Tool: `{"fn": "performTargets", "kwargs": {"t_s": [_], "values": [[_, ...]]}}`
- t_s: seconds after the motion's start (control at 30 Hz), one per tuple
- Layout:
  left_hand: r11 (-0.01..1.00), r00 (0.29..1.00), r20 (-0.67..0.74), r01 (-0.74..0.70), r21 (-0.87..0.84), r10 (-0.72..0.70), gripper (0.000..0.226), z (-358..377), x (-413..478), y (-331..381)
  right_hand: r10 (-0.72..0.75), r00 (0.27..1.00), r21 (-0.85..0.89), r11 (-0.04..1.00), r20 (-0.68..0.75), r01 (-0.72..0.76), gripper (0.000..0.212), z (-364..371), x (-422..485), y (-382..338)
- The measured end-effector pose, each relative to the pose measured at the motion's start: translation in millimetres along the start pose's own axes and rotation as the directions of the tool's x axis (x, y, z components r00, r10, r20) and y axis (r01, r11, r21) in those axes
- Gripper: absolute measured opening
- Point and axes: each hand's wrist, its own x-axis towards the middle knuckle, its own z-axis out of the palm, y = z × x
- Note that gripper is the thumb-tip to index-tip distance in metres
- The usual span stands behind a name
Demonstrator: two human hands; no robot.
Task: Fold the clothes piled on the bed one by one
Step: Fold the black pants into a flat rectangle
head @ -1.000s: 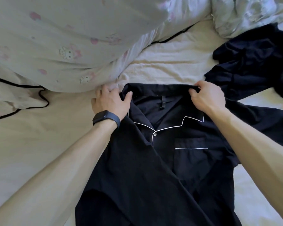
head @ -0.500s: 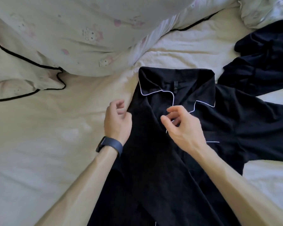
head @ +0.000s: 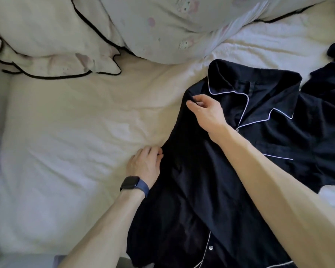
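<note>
The right hand (head: 205, 113) pinches the shirt (head: 191, 200) between thumb and forefinger at the shoulder seam, just left of the collar (head: 226, 82). The left hand (head: 145, 163) lies knuckles up at the shirt's left edge, below the right hand. Its fingers are curled against the fabric and the fingertips are hidden, so a grip cannot be confirmed. A dark watch (head: 131, 182) sits on the left wrist. The shirt is dark with white piping and lies front side up on the sheet (head: 66, 142), right of centre, collar pointing away from the person. The right forearm crosses its front. A small dark tag (head: 250, 89) sits inside the collar; any writing on it is too small to read. A piped chest pocket (head: 278, 149) lies right of the right forearm, and a white button (head: 210, 247) shows on the placket near the bottom edge. A second dark garment (head: 331, 84) lies at the right edge, touching the shirt. At the top, a pillow (head: 46, 35) with black piping lies beside a quilt (head: 162, 26) with a faint cartoon print.
</note>
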Motion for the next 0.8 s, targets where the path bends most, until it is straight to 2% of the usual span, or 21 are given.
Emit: {"fn": "performTargets", "kwargs": {"t_s": [0.03, 0.07, 0.13, 0.17, 0.27, 0.3, 0.33, 0.4, 0.43, 0.5, 0.57, 0.6, 0.7, 0.8], "values": [[0.996, 0.997, 0.016, 0.072, -0.052, -0.071, 0.015, -2.5, 4.6, -7.2, 0.008, 1.0, 0.028, 1.0, 0.012, -0.009, 0.003, 3.0, 1.3, -0.5], [0.975, 0.986, 0.029, 0.168, -0.142, -0.166, 0.011, -6.2, 10.2, -13.9, 0.018, 0.999, 0.024, 1.0, 0.028, -0.018, 0.01, 4.6, 2.0, 0.6], [0.86, 0.938, 0.075, 0.342, -0.378, -0.339, 0.006, -12.7, 19.7, -23.8, 0.061, 0.998, -0.034, 0.998, 0.029, -0.06, 0.021, 3.0, 1.3, 5.6], [0.821, 0.926, 0.086, 0.366, -0.438, -0.367, 0.012, -14.1, 22.5, -26.4, 0.086, 0.996, -0.078, 0.993, 0.014, -0.084, 0.027, 0.7, 0.8, 8.0], [0.827, 0.929, 0.254, 0.357, -0.435, -0.268, 0.018, -15.2, 23.2, -31.2, 0.133, 0.99, -0.236, 0.962, -0.041, -0.139, 0.043, -2.5, 2.7, 6.4], [0.819, 0.92, 0.331, 0.35, -0.455, -0.209, 0.03, -17.0, 19.9, -30.5, 0.133, 0.99, -0.289, 0.947, -0.052, -0.142, 0.048, -1.4, 5.7, 1.0], [0.833, 0.917, 0.373, 0.313, -0.457, -0.14, 0.051, -16.8, 15.3, -31.2, 0.126, 0.991, -0.348, 0.928, -0.048, -0.135, 0.056, 0.9, 9.6, -6.1], [0.925, 0.923, 0.384, 0.167, -0.34, -0.026, 0.089, -12.0, 9.0, -29.8, 0.11, 0.994, -0.471, 0.876, -0.016, -0.104, 0.064, 7.0, 20.4, -20.7], [0.956, 0.936, 0.351, 0.109, -0.272, -0.006, 0.09, -10.6, 5.3, -27.9, 0.096, 0.995, -0.513, 0.855, 0.003, -0.081, 0.059, 10.8, 26.4, -26.1], [0.973, 0.975, 0.217, 0.098, -0.211, -0.051, 0.065, -12.5, 3.8, -27.1, 0.063, 0.997, -0.538, 0.842, 0.038, -0.033, 0.045, 20.4, 38.9, -36.5], [0.962, 0.98, 0.127, 0.178, -0.209, -0.154, 0.043, -14.2, 7.9, -30.0, 0.027, 0.999, -0.454, 0.891, 0.027, -0.012, 0.049, 28.2, 50.0, -44.7], [0.947, 0.97, 0.111, 0.235, -0.22, -0.215, 0.04, -14.1, 9.5, -33.9, 0.036, 0.999, -0.344, 0.938, 0.012, -0.029, 0.049, 33.0, 53.1, -48.4], [0.857, 0.922, 0.117, 0.387, -0.341, -0.37, 0.038, -13.1, 11.7, -42.6, 0.09, 0.996, -0.056, 0.994, -0.009, -0.091, 0.028, 39.6, 61.3, -49.5], [0.78, 0.901, 0.15, 0.428, -0.457, -0.406, 0.037, -5.9, 13.3, -43.7, 0.171, 0.985, -0.037, 0.985, -0.001, -0.17, 0.028, 31.6, 59.9, -42.3]]}}
